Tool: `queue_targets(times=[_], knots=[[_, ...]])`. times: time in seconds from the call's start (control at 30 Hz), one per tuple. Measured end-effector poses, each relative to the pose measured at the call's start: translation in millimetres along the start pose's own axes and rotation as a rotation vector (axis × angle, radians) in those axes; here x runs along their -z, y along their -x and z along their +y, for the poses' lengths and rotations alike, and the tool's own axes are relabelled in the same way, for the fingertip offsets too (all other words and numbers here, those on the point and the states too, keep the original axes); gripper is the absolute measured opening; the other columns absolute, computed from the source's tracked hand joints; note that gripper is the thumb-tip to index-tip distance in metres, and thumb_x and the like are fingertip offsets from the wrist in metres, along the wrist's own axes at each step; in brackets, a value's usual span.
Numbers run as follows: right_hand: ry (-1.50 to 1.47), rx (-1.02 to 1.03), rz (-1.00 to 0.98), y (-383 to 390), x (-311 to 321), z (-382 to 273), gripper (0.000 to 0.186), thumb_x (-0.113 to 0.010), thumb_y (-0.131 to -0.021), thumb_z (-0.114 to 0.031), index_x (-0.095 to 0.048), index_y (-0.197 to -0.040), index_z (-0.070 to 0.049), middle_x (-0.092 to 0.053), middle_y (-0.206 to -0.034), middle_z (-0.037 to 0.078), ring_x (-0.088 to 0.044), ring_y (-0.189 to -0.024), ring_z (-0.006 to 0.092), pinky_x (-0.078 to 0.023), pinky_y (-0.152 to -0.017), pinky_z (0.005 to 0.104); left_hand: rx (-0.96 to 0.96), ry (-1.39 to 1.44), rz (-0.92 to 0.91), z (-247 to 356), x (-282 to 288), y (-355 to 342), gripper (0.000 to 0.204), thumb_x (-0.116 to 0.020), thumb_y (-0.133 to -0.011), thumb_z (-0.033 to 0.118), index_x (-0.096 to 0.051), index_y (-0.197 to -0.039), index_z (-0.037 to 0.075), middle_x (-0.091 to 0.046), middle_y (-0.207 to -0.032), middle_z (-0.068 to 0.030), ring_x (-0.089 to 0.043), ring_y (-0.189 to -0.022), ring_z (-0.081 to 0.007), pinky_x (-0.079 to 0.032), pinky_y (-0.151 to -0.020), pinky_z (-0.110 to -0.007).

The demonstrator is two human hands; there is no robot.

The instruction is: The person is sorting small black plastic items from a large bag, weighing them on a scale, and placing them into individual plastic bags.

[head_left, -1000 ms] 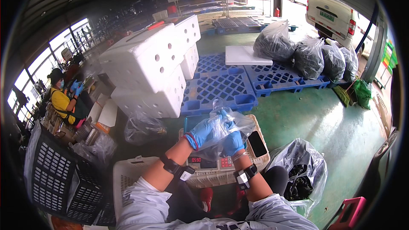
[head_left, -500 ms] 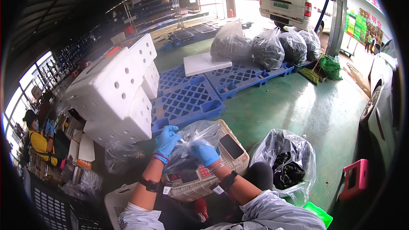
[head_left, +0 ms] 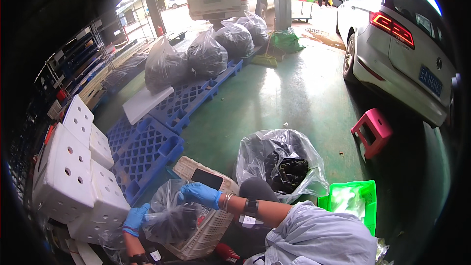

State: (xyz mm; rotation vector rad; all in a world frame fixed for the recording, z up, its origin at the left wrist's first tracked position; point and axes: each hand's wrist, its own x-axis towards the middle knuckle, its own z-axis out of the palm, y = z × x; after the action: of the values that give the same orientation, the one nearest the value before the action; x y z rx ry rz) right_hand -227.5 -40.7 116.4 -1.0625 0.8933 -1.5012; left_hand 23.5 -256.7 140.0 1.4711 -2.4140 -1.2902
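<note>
A clear plastic bag [head_left: 171, 218] with dark contents hangs between my blue-gloved hands, partly in front of a cream plastic crate [head_left: 223, 221]. My left hand [head_left: 136, 217] is closed on the bag's left side. At the gathered top right of the bag, the fingers of my right hand [head_left: 202, 195] are closed on the film. A dark phone [head_left: 207, 179] lies on the crate just beyond my right hand. Most of the scale seen earlier on the crate is hidden behind the bag. Right of the crate stands an open clear bag [head_left: 282, 159] of dark, leafy-looking stuff.
A green basket [head_left: 370, 201] and a pink stool [head_left: 371, 130] are at the right. White foam boxes [head_left: 64, 176] are stacked at the left, beside blue pallets [head_left: 147, 149]. Farther off are several filled bags [head_left: 208, 56], a broom [head_left: 265, 60] and a parked white car [head_left: 392, 49].
My view has swung to the right, bringing the car and green basket into fuller view. The bag's dark contents now show, and my hands are farther apart on it.
</note>
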Motion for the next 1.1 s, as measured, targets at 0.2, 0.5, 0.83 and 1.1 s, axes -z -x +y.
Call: queue_targets(times=[0.2, 0.5, 0.83, 1.1], knots=[[0.553, 0.427, -0.004, -68.8, -82.9, 30.0, 0.044, -0.05, -0.087, 0.0, -0.048, -0.13, -0.005, -0.058, -0.121, 0.01, -0.058, -0.097, 0.0162, -0.047, -0.087, 0.0292, -0.336, 0.889, 0.069, 73.0, -41.5, 99.9, 0.029, -0.057, -0.083, -0.001, -0.058, -0.112, 0.001, -0.06, -0.105, -0.0048, -0.057, -0.082, -0.0101, -0.048, -0.066, -0.019], [1.328, 0.013, 0.098, -50.7, -103.8, 16.8, 0.042, -0.063, -0.079, -0.026, -0.053, -0.111, -0.001, -0.062, -0.072, 0.021, -0.063, -0.075, 0.0369, -0.05, -0.07, 0.0417, -0.309, -0.078, 0.711, 36.2, -65.4, 50.7, 0.012, -0.059, -0.068, -0.001, -0.049, -0.074, 0.004, -0.046, -0.062, -0.0077, -0.051, -0.06, -0.0197, -0.041, -0.058, -0.035], [0.267, -0.003, -0.055, -30.3, -92.2, -15.5, 0.024, -0.052, -0.091, -0.023, -0.059, -0.081, -0.002, -0.058, -0.075, 0.001, -0.051, -0.07, 0.0087, -0.043, -0.065, 0.0275, -0.556, 0.258, 0.273, -9.5, -34.7, 48.2, 0.019, -0.059, -0.076, 0.003, -0.055, -0.095, 0.002, -0.055, -0.079, -0.009, -0.055, -0.067, -0.0192, -0.046, -0.065, -0.032], [0.708, 0.493, -0.399, -7.0, -238.6, -47.9, 0.02, -0.058, -0.077, -0.02, -0.058, -0.082, -0.001, -0.058, -0.075, 0.017, -0.057, -0.069, 0.0346, -0.047, -0.064, 0.0375, -0.323, -0.174, 0.613, -37.6, -56.7, 183.2, 0.03, -0.059, -0.083, 0.015, -0.056, -0.108, -0.001, -0.062, -0.101, -0.0124, -0.063, -0.081, -0.0246, -0.048, -0.069, -0.031]])
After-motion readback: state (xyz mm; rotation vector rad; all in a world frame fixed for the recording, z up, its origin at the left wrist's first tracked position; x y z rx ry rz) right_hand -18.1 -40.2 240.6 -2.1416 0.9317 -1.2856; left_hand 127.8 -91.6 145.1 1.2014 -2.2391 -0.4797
